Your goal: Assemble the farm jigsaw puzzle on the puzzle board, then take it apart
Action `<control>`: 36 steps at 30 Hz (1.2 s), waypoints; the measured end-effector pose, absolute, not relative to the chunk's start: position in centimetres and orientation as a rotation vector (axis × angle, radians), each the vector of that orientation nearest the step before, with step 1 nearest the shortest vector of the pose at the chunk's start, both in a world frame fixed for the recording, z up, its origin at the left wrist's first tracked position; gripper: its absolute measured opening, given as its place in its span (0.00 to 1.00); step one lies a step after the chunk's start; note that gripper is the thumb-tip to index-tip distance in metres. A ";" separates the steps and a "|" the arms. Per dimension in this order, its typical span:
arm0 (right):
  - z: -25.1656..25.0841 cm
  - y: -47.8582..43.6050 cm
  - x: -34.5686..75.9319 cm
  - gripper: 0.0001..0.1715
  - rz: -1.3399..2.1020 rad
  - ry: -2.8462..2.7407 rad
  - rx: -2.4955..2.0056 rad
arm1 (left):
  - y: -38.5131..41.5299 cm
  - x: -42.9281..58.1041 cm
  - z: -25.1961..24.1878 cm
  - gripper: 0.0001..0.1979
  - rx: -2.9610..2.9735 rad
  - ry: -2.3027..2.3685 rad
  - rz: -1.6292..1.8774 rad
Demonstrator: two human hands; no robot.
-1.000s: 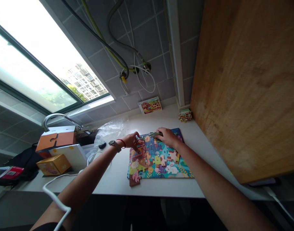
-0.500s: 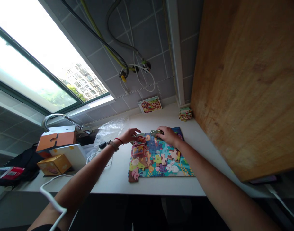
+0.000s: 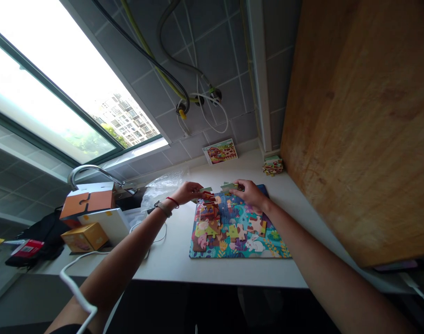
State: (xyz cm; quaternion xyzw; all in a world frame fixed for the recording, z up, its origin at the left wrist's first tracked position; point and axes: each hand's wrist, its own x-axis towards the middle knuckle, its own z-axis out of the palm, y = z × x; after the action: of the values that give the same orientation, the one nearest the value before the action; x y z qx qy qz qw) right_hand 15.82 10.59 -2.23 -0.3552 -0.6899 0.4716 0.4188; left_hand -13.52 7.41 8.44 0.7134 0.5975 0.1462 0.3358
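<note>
A colourful puzzle board (image 3: 229, 251) lies on the white counter, with loose and joined jigsaw pieces on top of it. My left hand (image 3: 188, 191) pinches a puzzle piece (image 3: 206, 189) above the board's back left corner, beside red pieces. At the back edge, my right hand (image 3: 248, 191) holds pale green puzzle pieces (image 3: 229, 187) between thumb and fingers. Joined pieces with a pink pig (image 3: 202, 241) rest at the board's left side. Near the middle lie a light green piece (image 3: 232, 232) and a brown and white piece (image 3: 257, 225).
A picture card (image 3: 220, 152) leans at the wall. More pieces are stacked (image 3: 273, 165) by the wooden panel (image 3: 354, 130). Clear plastic (image 3: 161, 188), boxes (image 3: 85, 237), a faucet (image 3: 90, 168) and a white cable (image 3: 72, 288) are on the left.
My right hand has lifted its pale green pieces, which now show more plainly. The pig section has moved inward onto the board. The whole view has shifted slightly.
</note>
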 end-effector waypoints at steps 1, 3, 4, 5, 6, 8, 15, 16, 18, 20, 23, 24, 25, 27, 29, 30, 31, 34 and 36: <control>-2.2 10.5 15.8 0.21 1.224 -1.735 -0.854 | 7.4 -13.5 8.5 0.28 1.848 1.555 0.388; -2.1 10.2 15.5 0.28 1.307 -1.763 -0.775 | 7.3 -13.4 8.7 0.29 1.834 1.547 0.405; -2.1 10.0 15.2 0.30 1.341 -1.781 -0.741 | 7.2 -13.2 8.7 0.29 1.833 1.542 0.413; -2.2 9.8 14.9 0.32 1.367 -1.798 -0.716 | 7.1 -13.0 8.7 0.29 1.836 1.536 0.418; -2.3 9.6 14.6 0.33 1.384 -1.815 -0.701 | 7.1 -12.8 8.7 0.28 1.841 1.530 0.421; -2.5 9.2 14.1 0.33 1.393 -1.846 -0.695 | 7.0 -12.2 8.7 0.26 1.859 1.514 0.422; -2.4 8.5 13.5 0.13 1.280 -1.914 -0.768 | 6.9 -10.9 8.6 0.19 1.958 1.472 0.418; -2.3 8.5 13.5 0.12 1.253 -1.908 -0.787 | 6.9 -10.9 8.5 0.18 1.969 1.471 0.414; -2.1 8.4 13.5 0.11 1.218 -1.896 -0.813 | 6.9 -10.8 8.5 0.17 1.989 1.478 0.407; -1.9 8.3 13.5 0.11 1.223 -1.891 -0.819 | 6.8 -10.8 8.4 0.16 2.010 1.494 0.404; -1.8 8.2 13.5 0.11 1.264 -1.885 -0.804 | 6.8 -10.7 8.3 0.15 2.035 1.525 0.394; -1.8 8.1 13.5 0.10 1.278 -1.879 -0.795 | 6.9 -10.6 8.2 0.15 2.042 1.534 0.389; -1.7 8.1 13.6 0.10 1.291 -1.870 -0.784 | 6.9 -10.6 8.2 0.15 2.049 1.544 0.385; -1.6 8.0 13.6 0.10 1.315 -1.846 -0.759 | 7.0 -10.6 8.3 0.14 2.064 1.570 0.382; -1.6 8.1 13.7 0.12 1.336 -1.816 -0.736 | 7.2 -10.7 8.4 0.14 2.086 1.603 0.388; -1.5 8.2 13.7 0.13 1.342 -1.797 -0.728 | 7.2 -10.7 8.4 0.14 2.098 1.619 0.392; -1.6 8.4 13.7 0.14 1.346 -1.776 -0.723 | 7.2 -10.6 8.5 0.14 2.109 1.631 0.393; -1.8 8.8 13.7 0.18 1.343 -1.694 -0.729 | 7.0 -10.3 8.4 0.12 2.131 1.626 0.370; -2.0 9.1 13.6 0.19 1.339 -1.638 -0.747 | 6.7 -9.9 8.4 0.11 2.137 1.594 0.339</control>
State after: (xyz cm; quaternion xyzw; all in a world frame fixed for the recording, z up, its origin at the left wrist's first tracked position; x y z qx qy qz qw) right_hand 13.63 9.11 -1.99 -0.2998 -0.6577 0.5377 0.4341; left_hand -9.91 6.67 8.36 0.7747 0.5780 0.1231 0.2251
